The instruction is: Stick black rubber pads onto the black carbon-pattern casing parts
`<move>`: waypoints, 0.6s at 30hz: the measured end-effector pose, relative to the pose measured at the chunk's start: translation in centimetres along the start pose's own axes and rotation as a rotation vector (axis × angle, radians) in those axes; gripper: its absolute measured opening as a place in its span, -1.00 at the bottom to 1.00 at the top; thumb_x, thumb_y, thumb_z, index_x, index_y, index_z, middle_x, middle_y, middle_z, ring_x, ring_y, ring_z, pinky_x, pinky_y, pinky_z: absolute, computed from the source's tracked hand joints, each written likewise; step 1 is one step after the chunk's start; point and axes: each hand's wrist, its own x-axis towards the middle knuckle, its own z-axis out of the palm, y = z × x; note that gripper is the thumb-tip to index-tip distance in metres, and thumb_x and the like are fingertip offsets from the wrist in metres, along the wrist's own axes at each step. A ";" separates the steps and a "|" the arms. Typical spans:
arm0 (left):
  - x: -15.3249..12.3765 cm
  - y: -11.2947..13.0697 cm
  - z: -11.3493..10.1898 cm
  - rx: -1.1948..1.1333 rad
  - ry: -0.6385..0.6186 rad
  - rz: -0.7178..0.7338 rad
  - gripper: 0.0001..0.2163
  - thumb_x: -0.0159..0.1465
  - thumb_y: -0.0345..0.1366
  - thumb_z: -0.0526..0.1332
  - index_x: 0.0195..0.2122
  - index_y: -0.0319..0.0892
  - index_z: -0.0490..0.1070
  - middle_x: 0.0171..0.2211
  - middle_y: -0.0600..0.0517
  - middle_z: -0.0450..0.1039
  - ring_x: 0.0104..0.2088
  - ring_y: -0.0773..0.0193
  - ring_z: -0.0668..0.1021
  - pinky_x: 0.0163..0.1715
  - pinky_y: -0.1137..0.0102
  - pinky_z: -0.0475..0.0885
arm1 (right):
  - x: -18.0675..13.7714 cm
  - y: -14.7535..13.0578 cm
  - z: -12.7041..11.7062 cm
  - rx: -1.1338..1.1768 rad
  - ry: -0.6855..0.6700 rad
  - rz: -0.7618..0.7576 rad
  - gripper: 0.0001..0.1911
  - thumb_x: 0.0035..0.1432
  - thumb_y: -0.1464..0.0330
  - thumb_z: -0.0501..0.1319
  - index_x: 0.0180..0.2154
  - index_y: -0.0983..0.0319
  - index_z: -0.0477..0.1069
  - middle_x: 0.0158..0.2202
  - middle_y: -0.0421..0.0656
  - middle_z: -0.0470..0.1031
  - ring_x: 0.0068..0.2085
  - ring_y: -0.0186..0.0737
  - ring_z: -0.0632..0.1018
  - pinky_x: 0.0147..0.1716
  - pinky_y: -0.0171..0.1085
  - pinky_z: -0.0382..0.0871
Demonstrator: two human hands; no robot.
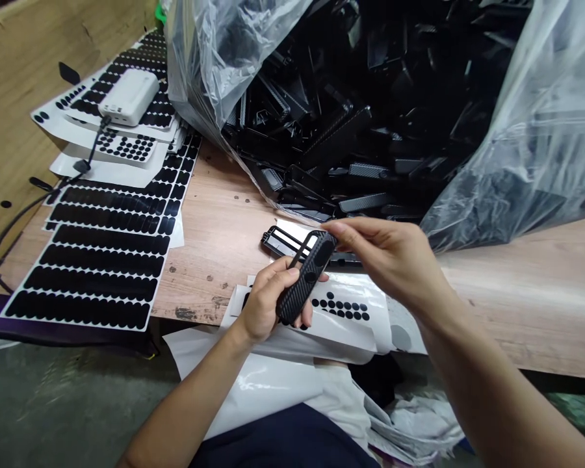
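Observation:
My left hand [268, 299] is wrapped round the lower part of a long black plastic piece [297, 296] with a carbon-fibre pattern and an open slot along one side. The piece is held tilted, its upper end to the right. Smooth dark patches show on its patterned face. At that upper end, my right hand [390, 253] has thumb and forefinger closed on the edge; whether a small sticker is also between them is hidden. Behind lies another black plastic frame [273, 242] on the table. Below the hands is a white sheet of round black stickers [346, 333].
A large clear plastic bag [541, 143] full of black plastic parts [336, 130] stands at the back. Sheets of black stickers [92, 273] lie on the left, with a white power bank [129, 97] and its cable [14, 224] on top. A wooden board [14, 110] borders the left side.

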 end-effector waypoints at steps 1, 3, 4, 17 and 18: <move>0.0 0.0 0.0 0.000 -0.006 0.003 -0.70 0.32 -0.05 0.26 -0.24 -0.23 0.36 -0.12 -0.21 0.65 -0.67 0.36 0.54 -0.75 0.52 0.31 | 0.0 0.7 -0.3 -0.076 0.076 0.001 -0.61 0.36 0.08 0.21 -0.07 0.19 0.66 -0.14 -0.02 0.73 -0.14 0.10 0.70 -0.09 0.02 0.58; 0.1 -0.1 -0.1 -0.019 -0.010 0.010 -0.70 0.33 -0.05 0.25 -0.23 -0.22 0.34 -0.08 -0.22 0.64 -0.65 0.36 0.56 -0.74 0.52 0.32 | -0.4 2.5 -1.0 -0.253 0.081 -0.023 -0.61 0.37 0.13 0.18 0.01 0.20 0.62 -0.08 0.02 0.71 -0.10 0.15 0.69 -0.08 0.08 0.57; 0.1 -0.1 -0.1 -0.034 -0.009 0.012 -0.70 0.33 -0.05 0.26 -0.21 -0.20 0.32 -0.07 -0.21 0.63 -0.64 0.35 0.56 -0.74 0.52 0.33 | -0.7 3.6 -1.2 -0.329 0.017 -0.066 -0.61 0.35 0.15 0.19 0.05 0.22 0.59 -0.04 0.05 0.70 -0.07 0.18 0.68 -0.07 0.13 0.56; 0.0 0.3 0.6 0.038 0.067 0.019 -0.64 0.33 0.00 0.33 -0.09 -0.20 0.38 -0.30 -0.01 0.60 -0.65 0.37 0.52 -0.70 0.50 0.38 | -3.5 0.2 -0.7 0.803 0.013 0.396 -0.55 0.06 0.07 0.47 -0.12 0.07 0.36 -0.15 -0.12 0.70 -0.19 0.01 0.73 -0.19 -0.03 0.63; 0.0 0.3 0.7 0.045 0.082 0.012 -0.64 0.34 0.00 0.32 -0.09 -0.20 0.41 -0.37 0.02 0.59 -0.66 0.36 0.51 -0.70 0.49 0.38 | -3.4 -0.5 -0.3 0.879 -0.057 0.438 -0.54 0.03 0.07 0.49 -0.15 0.08 0.36 -0.17 -0.11 0.70 -0.20 0.00 0.73 -0.18 -0.04 0.63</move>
